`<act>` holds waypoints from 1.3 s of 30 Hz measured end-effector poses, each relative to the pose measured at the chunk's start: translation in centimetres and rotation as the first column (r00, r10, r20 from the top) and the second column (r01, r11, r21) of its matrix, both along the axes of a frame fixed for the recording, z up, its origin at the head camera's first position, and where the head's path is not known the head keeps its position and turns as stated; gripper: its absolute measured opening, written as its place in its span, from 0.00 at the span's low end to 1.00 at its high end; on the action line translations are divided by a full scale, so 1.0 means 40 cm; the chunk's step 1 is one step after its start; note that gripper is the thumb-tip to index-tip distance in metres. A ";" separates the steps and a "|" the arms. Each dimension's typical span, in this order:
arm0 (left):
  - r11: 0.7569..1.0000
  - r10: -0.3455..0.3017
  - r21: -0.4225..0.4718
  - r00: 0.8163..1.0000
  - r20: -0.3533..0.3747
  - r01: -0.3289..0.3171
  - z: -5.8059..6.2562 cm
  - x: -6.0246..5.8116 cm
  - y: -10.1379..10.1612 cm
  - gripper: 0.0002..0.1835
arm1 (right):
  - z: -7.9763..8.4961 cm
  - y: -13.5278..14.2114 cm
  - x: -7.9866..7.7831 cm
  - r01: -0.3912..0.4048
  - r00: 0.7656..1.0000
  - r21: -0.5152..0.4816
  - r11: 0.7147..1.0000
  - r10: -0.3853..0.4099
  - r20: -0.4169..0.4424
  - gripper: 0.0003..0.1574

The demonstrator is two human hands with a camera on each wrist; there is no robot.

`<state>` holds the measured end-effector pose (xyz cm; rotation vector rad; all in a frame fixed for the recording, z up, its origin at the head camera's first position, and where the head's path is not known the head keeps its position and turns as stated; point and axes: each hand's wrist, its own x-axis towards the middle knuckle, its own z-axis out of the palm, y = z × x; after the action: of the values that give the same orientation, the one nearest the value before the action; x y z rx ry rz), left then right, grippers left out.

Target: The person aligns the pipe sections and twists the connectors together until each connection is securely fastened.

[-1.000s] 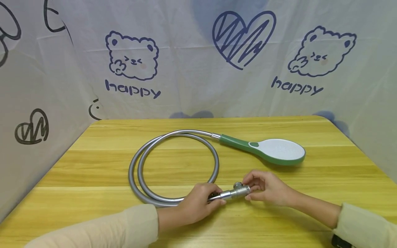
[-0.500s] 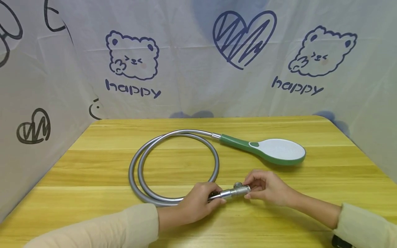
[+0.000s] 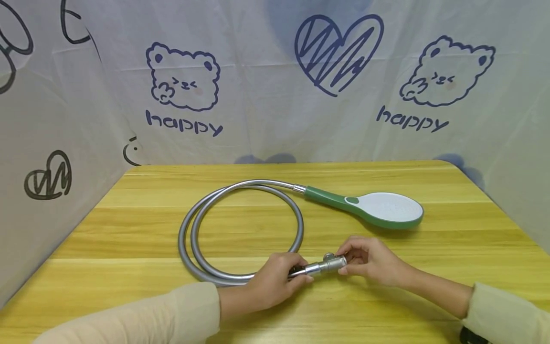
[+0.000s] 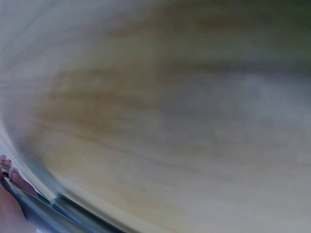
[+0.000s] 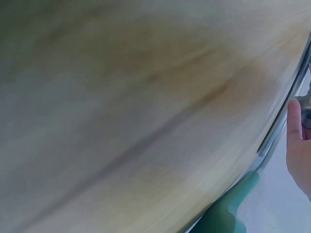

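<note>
My left hand grips the grey metal shower hose just behind its chrome end nut. A small silver T-shaped metal fitting sits at that nut, with a round stub on its upper side. At the fitting's far end, the fingers and thumb of my right hand pinch it. The right wrist view shows a threaded opening beside that hand. Behind the hands lies a green shower head, white face up, joined to the hose's other end. Part of the hose is hidden under my left hand.
The hose lies in a loose double loop on the wood-grain table. A white cloth with drawn bears and hearts hangs behind the table and at its sides. Both wrist views are mostly blurred tabletop.
The fitting and the fingers of my right hand have shifted very slightly. My left hand, the hose loop and the shower head stay where they were.
</note>
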<state>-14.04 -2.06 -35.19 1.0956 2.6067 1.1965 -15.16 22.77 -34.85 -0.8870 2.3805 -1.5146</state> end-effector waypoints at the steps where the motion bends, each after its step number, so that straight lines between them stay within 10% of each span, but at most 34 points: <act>1: 1.000 0.002 -0.002 1.000 0.002 -0.002 0.000 0.000 0.000 0.07 | 0.000 0.000 0.000 -0.002 1.000 -0.003 1.000 0.002 0.006 0.16; 39: 0.999 0.038 -0.005 0.999 -0.030 -0.038 -0.009 -0.002 0.005 0.09 | -0.003 0.003 0.005 0.063 0.997 -0.003 0.998 -0.063 -0.031 0.16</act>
<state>-14.14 -1.87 -35.56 1.0764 2.6631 1.1890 -14.97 22.90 -34.98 -0.8493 2.4520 -1.5369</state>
